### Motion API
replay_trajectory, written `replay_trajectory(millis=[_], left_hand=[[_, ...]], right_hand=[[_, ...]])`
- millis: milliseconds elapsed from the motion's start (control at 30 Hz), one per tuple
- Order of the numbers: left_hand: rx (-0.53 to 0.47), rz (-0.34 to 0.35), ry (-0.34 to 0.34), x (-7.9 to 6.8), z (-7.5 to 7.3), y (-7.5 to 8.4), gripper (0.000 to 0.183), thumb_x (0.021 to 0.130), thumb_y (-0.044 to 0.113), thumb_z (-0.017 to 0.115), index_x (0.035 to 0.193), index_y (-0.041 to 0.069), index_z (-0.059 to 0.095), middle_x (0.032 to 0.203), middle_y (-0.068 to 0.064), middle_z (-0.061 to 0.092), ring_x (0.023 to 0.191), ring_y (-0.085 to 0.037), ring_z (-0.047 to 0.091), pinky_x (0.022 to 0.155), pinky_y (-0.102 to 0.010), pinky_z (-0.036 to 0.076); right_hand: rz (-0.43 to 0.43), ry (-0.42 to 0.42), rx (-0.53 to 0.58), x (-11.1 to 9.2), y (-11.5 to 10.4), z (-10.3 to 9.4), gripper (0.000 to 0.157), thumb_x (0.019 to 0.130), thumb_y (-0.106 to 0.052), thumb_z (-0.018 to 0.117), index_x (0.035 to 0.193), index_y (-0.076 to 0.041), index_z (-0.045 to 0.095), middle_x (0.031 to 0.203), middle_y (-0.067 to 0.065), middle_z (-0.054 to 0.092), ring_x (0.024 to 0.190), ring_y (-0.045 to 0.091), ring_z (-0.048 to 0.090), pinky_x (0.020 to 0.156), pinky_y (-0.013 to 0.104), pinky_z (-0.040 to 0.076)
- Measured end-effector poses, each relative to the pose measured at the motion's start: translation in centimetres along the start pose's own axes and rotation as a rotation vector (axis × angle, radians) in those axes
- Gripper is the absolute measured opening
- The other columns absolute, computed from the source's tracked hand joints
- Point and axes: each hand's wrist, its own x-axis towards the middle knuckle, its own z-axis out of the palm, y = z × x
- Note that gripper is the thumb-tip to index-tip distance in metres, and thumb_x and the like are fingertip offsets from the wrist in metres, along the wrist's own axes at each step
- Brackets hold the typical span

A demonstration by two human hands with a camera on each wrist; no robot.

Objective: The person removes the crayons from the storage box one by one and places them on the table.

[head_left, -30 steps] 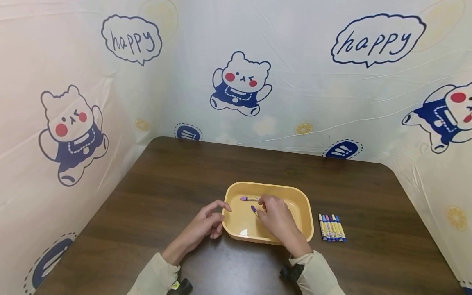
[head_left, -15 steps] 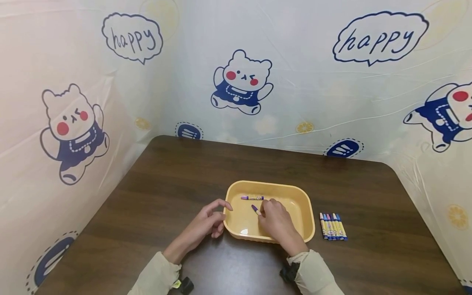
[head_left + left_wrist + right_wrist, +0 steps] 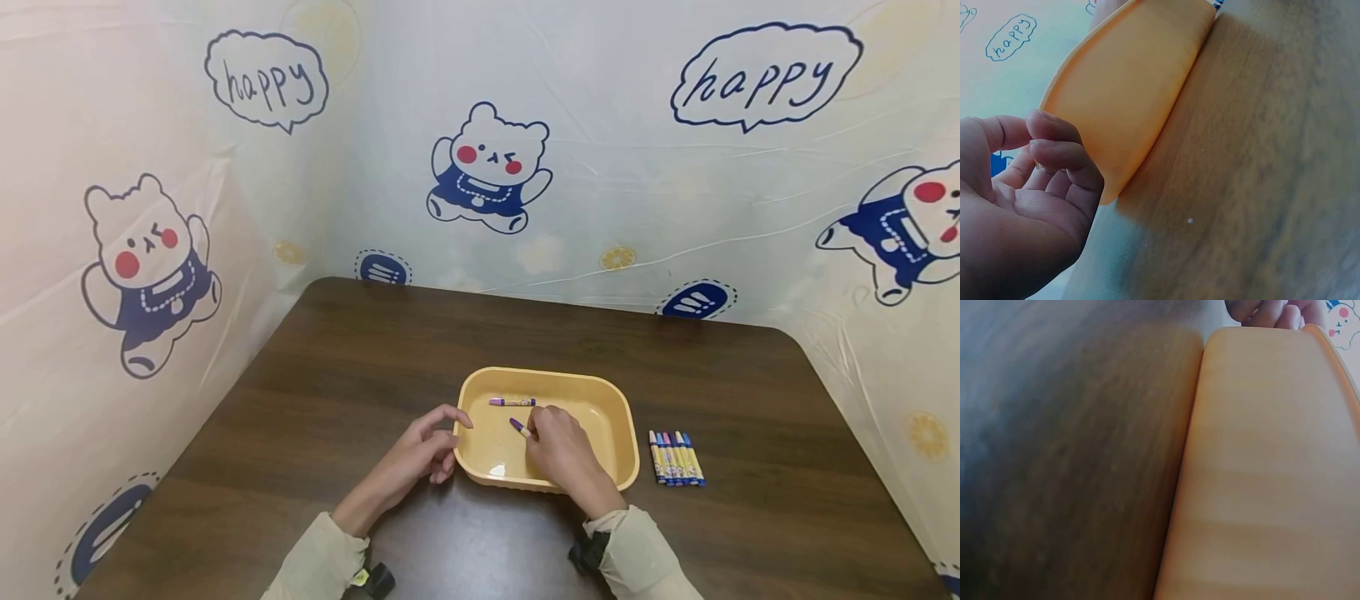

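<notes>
A yellow plastic basin (image 3: 480, 454) stands on the table. At its left end my left hand (image 3: 412, 458) holds the rim, with the index finger bent over it; the left wrist view shows the curled fingers (image 3: 1060, 147) right at the edge. My right hand (image 3: 566, 446) reaches down inside the basin and pinches a dark purple crayon (image 3: 518, 427), whose tip points back and left. The rest of that crayon is hidden by the fingers. Just beyond it a lilac crayon (image 3: 513, 402) lies crosswise on the basin floor. In the right wrist view the basin's side wall (image 3: 1260, 456) hides the right hand.
Several crayons (image 3: 677, 458) lie side by side in a row on the dark wooden table (image 3: 360, 350), right of the basin. A printed curtain (image 3: 585, 208) surrounds the table's back and sides.
My right hand has drawn slightly toward me, uncovering the right end of the lilac crayon. The purple crayon has shifted slightly in its fingers. My left hand has stayed on the rim.
</notes>
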Motion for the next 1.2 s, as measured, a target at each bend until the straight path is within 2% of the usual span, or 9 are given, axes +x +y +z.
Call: replay_trajectory(millis=[433, 800, 1200], left_hand=[[0.009, 0.010, -0.005, 0.1, 0.1, -0.2, 0.025, 0.097, 0.006, 0.049, 0.122, 0.006, 0.051, 0.062, -0.005, 0.050, 0.052, -0.016, 0.047, 0.048, -0.023, 0.040], [0.035, 0.011, -0.011, 0.1, -0.1, 0.0, 0.026, 0.098, 0.007, 0.049, 0.123, 0.003, 0.049, 0.064, -0.007, 0.050, 0.052, -0.016, 0.047, 0.048, -0.023, 0.040], [0.022, 0.000, -0.003, 0.0, -0.1, -0.1, 0.024, 0.097, 0.006, 0.049, 0.122, 0.008, 0.052, 0.062, -0.006, 0.050, 0.052, -0.016, 0.047, 0.048, -0.024, 0.040]], right_hand=[[0.030, 0.029, 0.033, 0.6, 0.5, -1.0, 0.002, 0.079, -0.002, 0.069, 0.079, -0.004, 0.068, 0.074, 0.002, 0.060, 0.063, 0.015, 0.051, 0.057, 0.030, 0.045], [0.034, 0.078, 0.050, 0.7, 0.5, -1.9, 0.004, 0.077, -0.002, 0.071, 0.080, -0.005, 0.069, 0.073, 0.002, 0.062, 0.064, 0.016, 0.053, 0.059, 0.033, 0.048], [0.049, 0.101, 0.075, 0.4, -0.2, -3.4, 0.007, 0.079, -0.004, 0.075, 0.084, -0.006, 0.070, 0.075, 0.002, 0.064, 0.067, 0.013, 0.055, 0.062, 0.032, 0.049]])
